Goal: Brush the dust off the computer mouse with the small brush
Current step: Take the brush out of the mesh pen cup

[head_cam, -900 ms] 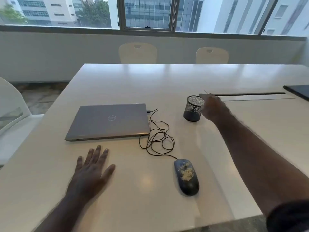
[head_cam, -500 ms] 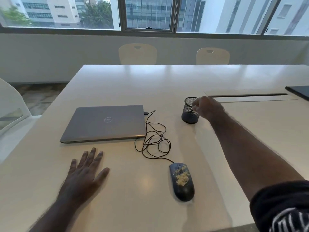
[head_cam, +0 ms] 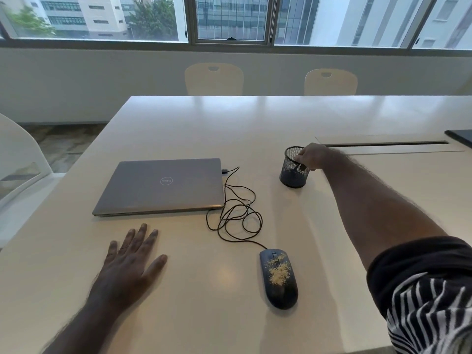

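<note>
A dark computer mouse (head_cam: 279,292) lies on the white table (head_cam: 204,129) near the front edge, with yellowish dust (head_cam: 278,273) scattered over its top. Far behind it stands a black mesh cup (head_cam: 291,178). My right hand (head_cam: 314,157) reaches over the cup's rim, fingertips pinched inside on a thin dark handle, the small brush (head_cam: 294,169), which shows only through the mesh. My left hand (head_cam: 127,267) rests flat on the table, fingers spread, left of the mouse and holding nothing.
A shut grey laptop (head_cam: 161,186) lies to the left, and the mouse's black cable (head_cam: 237,213) loops between it and the mouse. A cable slot (head_cam: 383,143) and a dark flat object (head_cam: 459,137) are at the far right. Pale chairs (head_cam: 214,79) stand behind the table.
My right hand has moved from above the cup's far rim down into it, and its fingers have closed on the brush handle. The left hand has stayed flat on the table.
</note>
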Tool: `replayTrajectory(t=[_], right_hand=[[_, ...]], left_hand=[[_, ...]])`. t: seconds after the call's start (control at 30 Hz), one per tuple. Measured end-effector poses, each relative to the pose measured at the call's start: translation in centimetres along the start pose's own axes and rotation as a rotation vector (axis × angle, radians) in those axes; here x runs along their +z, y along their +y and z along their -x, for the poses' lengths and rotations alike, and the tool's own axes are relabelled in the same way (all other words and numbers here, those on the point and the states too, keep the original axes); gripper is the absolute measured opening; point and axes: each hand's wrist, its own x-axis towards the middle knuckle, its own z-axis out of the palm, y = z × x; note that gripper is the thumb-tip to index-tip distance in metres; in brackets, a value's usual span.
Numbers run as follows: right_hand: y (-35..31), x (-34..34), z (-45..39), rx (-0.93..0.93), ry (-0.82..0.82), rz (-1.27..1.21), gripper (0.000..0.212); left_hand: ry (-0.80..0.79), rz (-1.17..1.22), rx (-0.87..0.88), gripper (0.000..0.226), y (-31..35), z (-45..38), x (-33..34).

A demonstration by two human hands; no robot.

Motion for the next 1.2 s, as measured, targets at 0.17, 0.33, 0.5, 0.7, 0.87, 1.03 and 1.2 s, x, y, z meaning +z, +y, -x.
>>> replayTrajectory(t=[0.17,0.33,0.5,0.7,0.87,1.03,1.2], right_hand=[[-0.5,-0.1,-0.3,0.014,0.013,-0.042,0.033],[-0.1,-0.2,0.1,-0.028,0.207,-0.027,0.024],[0.5,-1.4,2.4,-0.074,0.436,-0.125,0.021],[2.3,-2.6,8.6,-0.182,0.591,-0.431,0.028],[5.2,-0.6,15.7,-0.197,0.582,-0.837,0.009],[7.9,3.7,22.0,-0.082,0.426,-1.174,0.011],[10.3,8.2,26.9,0.058,0.227,-1.501,0.017]], left_hand=[[0.008,0.004,-0.001,0.079,-0.1,-0.1,0.1],[0.015,-0.015,-0.005,0.076,0.0,-0.1,0.1],[0.002,-0.014,0.001,0.078,0.0,0.0,0.0],[0.000,-0.008,0.001,0.077,-0.1,-0.1,0.1],[-0.013,-0.011,0.004,0.077,-0.1,-0.1,0.0],[-0.008,-0.007,-0.002,0.082,0.1,-0.2,-0.3],[0.076,0.046,0.013,0.081,1.0,0.4,-1.1]])
